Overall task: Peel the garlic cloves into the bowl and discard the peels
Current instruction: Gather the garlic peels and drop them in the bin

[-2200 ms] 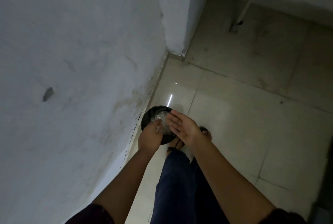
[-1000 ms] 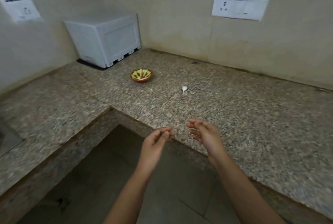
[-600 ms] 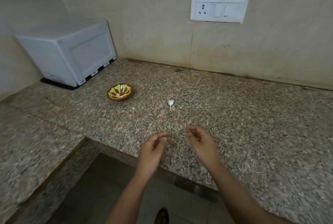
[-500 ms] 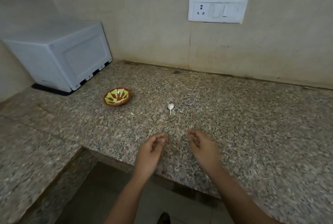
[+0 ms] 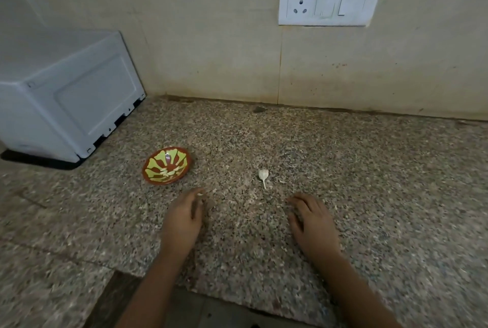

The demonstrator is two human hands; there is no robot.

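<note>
Lying loose on counter (image 5: 369, 195), garlic clove (image 5: 263, 174) beyond both hands, right of bowl (image 5: 182, 156) | likely light, papery, slippy; pinch plump body, not thin tail | right hand (image 5: 313, 222) relaxed, empty | left hand (image 5: 184, 218) blurred, grip unclear

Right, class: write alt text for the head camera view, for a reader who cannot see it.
A left hand and right hand reach over a granite counter, a white garlic piece lying just beyond them. A red-and-yellow bowl sits left of it, near a white appliance.
</note>
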